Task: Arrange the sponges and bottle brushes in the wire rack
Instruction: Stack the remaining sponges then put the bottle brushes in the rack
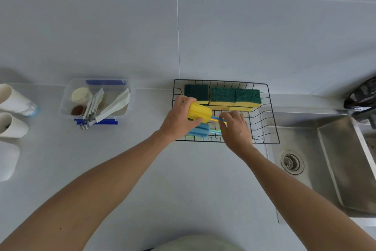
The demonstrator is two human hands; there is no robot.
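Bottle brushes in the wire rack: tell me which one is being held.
The yellow foam-headed bottle brush, gripped at its head by the left hand. The blue foam-headed bottle brush lies below it in the black wire rack, apparently ungripped.

A home kitchen: a pale grey countertop meets a tiled wall, with a stainless steel sink and its drain at the right, and a wire rack of scouring sponges beside it

Left hand curled in a grip, right hand palm-down, fingers bent.
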